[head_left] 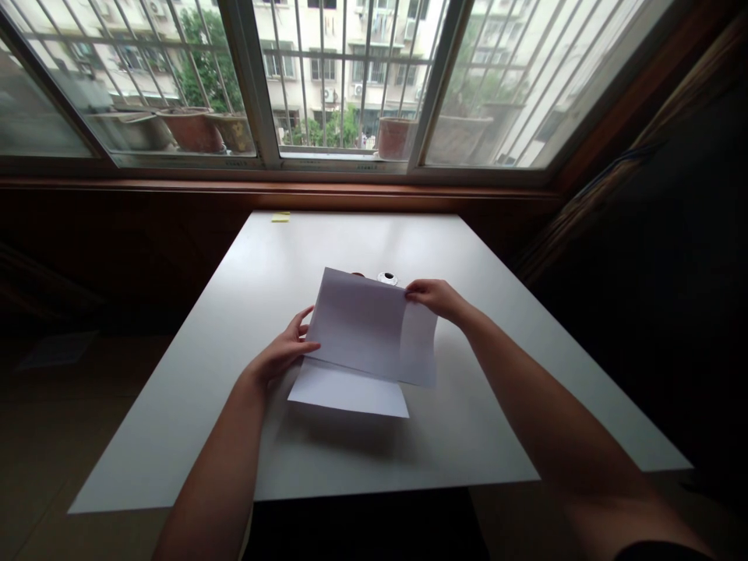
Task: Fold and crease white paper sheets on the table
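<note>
Several sheets of white paper (362, 323) are held up over the table between my two hands. My left hand (286, 343) grips their left edge, thumb in front and fingers behind. At the upper right, my right hand (432, 296) pinches the top edge between thumb and fingers. One sheet (351, 386) slants out below the others toward me, and another sticks out on the right. Behind the paper's top edge sits a small white round thing with a dark centre (387, 277). A reddish-brown thing (358, 273) beside it is mostly hidden by the paper.
The white table (210, 389) reaches to the wall below a barred window. A yellow sticky note (280, 217) lies at its far left corner. A pale sheet (58, 350) is on the floor at left. A dark curtain (631, 187) hangs on the right.
</note>
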{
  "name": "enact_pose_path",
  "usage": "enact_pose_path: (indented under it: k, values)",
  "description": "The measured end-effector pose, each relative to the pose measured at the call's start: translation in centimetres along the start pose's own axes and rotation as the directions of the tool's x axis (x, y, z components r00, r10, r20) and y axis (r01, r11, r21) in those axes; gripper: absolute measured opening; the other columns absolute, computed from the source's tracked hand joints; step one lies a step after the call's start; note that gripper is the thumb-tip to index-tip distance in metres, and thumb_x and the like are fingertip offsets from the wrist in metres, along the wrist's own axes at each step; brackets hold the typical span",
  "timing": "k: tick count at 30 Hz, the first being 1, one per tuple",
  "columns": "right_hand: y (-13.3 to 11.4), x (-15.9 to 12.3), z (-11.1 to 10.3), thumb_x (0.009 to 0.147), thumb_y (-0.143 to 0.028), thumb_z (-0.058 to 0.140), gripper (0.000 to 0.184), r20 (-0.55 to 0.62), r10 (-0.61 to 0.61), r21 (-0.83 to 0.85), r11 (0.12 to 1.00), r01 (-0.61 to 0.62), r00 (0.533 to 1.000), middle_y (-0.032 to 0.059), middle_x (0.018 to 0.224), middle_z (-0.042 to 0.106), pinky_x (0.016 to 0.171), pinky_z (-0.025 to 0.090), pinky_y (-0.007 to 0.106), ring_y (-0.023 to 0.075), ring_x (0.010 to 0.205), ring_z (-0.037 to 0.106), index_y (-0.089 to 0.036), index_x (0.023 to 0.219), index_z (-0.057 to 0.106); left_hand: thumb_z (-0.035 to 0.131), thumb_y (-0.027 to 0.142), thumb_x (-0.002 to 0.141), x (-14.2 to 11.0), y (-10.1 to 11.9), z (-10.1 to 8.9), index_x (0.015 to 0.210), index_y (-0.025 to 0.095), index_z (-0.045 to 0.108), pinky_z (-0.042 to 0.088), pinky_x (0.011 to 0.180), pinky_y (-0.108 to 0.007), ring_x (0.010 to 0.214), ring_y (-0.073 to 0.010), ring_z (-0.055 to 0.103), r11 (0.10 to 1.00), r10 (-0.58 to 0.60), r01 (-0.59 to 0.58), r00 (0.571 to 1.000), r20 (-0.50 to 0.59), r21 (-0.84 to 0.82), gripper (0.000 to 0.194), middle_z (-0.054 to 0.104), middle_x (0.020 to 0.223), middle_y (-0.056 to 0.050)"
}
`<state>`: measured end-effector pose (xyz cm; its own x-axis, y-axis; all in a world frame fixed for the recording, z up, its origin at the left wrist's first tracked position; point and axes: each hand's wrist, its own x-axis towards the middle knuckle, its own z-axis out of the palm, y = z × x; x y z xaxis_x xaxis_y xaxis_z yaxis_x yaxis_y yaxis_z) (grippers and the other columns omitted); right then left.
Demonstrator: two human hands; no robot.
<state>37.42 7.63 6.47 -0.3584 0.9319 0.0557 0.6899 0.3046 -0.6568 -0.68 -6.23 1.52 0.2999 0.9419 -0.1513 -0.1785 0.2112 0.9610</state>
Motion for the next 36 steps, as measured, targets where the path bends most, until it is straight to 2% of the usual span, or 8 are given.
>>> enact_pose_path:
  k: [4, 7, 10, 16, 20, 25, 31, 36]
  values:
    - [0.8, -0.3, -0.5, 0.078, -0.039, 0.063, 0.026, -0.053, 0.042, 0.039, 0.998, -0.040, 0.998, 0.0013, 0.085, 0.074, 0.080, 0.049, 0.032, 0.0205, 0.084, 0.065, -0.022, 0.093, 0.075, 0.080, 0.023, 0.073, -0.5, 0.0, -0.4, 0.155, 0.034, 0.023, 0.057, 0.072, -0.033, 0.091, -0.0260, 0.070, 0.999, -0.022, 0.020, 0.999, 0.035, 0.049, 0.101, 0.065, 0.118, -0.012]
    - [1.3, -0.6, -0.6, 0.077, -0.041, 0.064, 0.027, -0.063, 0.059, 0.072, 0.996, -0.055, 0.996, 0.0020, 0.083, 0.074, 0.078, 0.049, 0.032, 0.0204, 0.081, 0.065, -0.021, 0.092, 0.075, 0.079, 0.023, 0.074, -0.5, -0.2, -0.5, 0.156, 0.030, 0.022, 0.054, 0.066, -0.028, 0.080, -0.0205, 0.069, 0.995, 0.001, -0.003, 1.000, 0.020, 0.099, 0.100, 0.068, 0.104, -0.009]
    - [1.8, -0.9, -0.6, 0.075, -0.043, 0.066, 0.029, -0.056, 0.069, 0.104, 0.993, -0.063, 0.996, 0.0025, 0.083, 0.073, 0.078, 0.049, 0.032, 0.0198, 0.080, 0.064, -0.021, 0.092, 0.075, 0.076, 0.023, 0.075, -0.2, -0.5, -0.5, 0.156, 0.029, 0.024, 0.052, 0.064, -0.027, 0.075, -0.0184, 0.067, 0.990, 0.015, -0.013, 1.000, -0.012, 0.139, 0.096, 0.068, 0.095, -0.006]
    - [2.4, -1.3, -0.5, 0.071, -0.047, 0.073, 0.051, 0.005, 0.141, 0.272, 0.953, -0.137, 0.990, 0.0040, 0.084, 0.073, 0.075, 0.052, 0.032, 0.0173, 0.072, 0.064, -0.020, 0.114, 0.072, 0.074, 0.024, 0.074, 0.3, -0.6, -0.5, 0.153, 0.025, 0.033, 0.051, 0.067, -0.027, 0.081, -0.0192, 0.066, 0.966, 0.108, -0.079, 0.988, -0.106, 0.248, 0.089, 0.067, 0.099, -0.006]
    - [2.4, -1.5, -0.7, 0.071, -0.045, 0.075, 0.057, 0.074, 0.159, 0.318, 0.932, -0.174, 0.985, 0.0043, 0.088, 0.074, 0.075, 0.053, 0.031, 0.0182, 0.078, 0.066, -0.022, 0.122, 0.070, 0.072, 0.023, 0.074, 0.6, -0.6, -0.7, 0.149, 0.024, 0.040, 0.052, 0.071, -0.028, 0.086, -0.0196, 0.066, 0.958, 0.152, -0.121, 0.983, -0.103, 0.261, 0.082, 0.065, 0.101, -0.005]
    - [2.6, -1.7, -1.0, 0.073, -0.038, 0.074, 0.055, 0.133, 0.138, 0.313, 0.934, -0.174, 0.981, 0.0035, 0.090, 0.073, 0.076, 0.052, 0.031, 0.0193, 0.082, 0.066, -0.025, 0.127, 0.068, 0.070, 0.020, 0.075, 0.5, -0.6, -0.9, 0.151, 0.025, 0.037, 0.053, 0.072, -0.027, 0.090, -0.0204, 0.066, 0.960, 0.147, -0.122, 0.986, -0.081, 0.252, 0.083, 0.063, 0.107, -0.006]
    - [3.0, -1.6, -1.1, 0.074, -0.036, 0.073, 0.054, 0.140, 0.122, 0.252, 0.955, -0.154, 0.983, 0.0028, 0.088, 0.069, 0.077, 0.049, 0.030, 0.0195, 0.084, 0.063, -0.026, 0.126, 0.069, 0.065, 0.020, 0.078, 0.2, -0.4, -0.8, 0.145, 0.028, 0.049, 0.053, 0.072, -0.026, 0.092, -0.0195, 0.066, 0.935, 0.181, -0.157, 0.982, -0.048, 0.318, 0.069, 0.061, 0.106, -0.004]
    - [2.7, -1.6, -1.1, 0.075, -0.037, 0.071, 0.057, 0.157, 0.102, 0.202, 0.970, -0.133, 0.982, 0.0026, 0.091, 0.067, 0.079, 0.048, 0.031, 0.0187, 0.083, 0.061, -0.028, 0.131, 0.065, 0.066, 0.022, 0.079, 0.3, -0.6, -0.8, 0.144, 0.029, 0.050, 0.055, 0.078, -0.029, 0.097, -0.0210, 0.065, 0.924, 0.202, -0.179, 0.979, -0.034, 0.338, 0.067, 0.061, 0.108, -0.004]
